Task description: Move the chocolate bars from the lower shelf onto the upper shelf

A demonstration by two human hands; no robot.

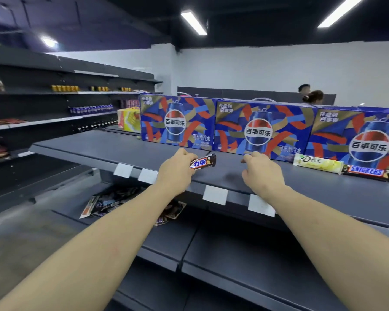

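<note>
My left hand (176, 170) grips a brown Snickers bar (203, 162) by one end, just above the grey upper shelf (103, 151). Over the same shelf to the right, my right hand (259, 169) hovers with loosely curled fingers and holds nothing. At the shelf's right end lie a pale yellow bar (317, 163) and another Snickers bar (366, 171). Several more chocolate bars (108, 202) lie in a heap on the lower shelf (222, 250), partly hidden behind my left forearm.
Three blue Pepsi cartons (263, 129) stand along the back of the upper shelf. White price tags (215, 194) hang from its front edge. A dark shelving unit (43, 104) with goods runs along the left. Two people (310, 94) stand behind the cartons.
</note>
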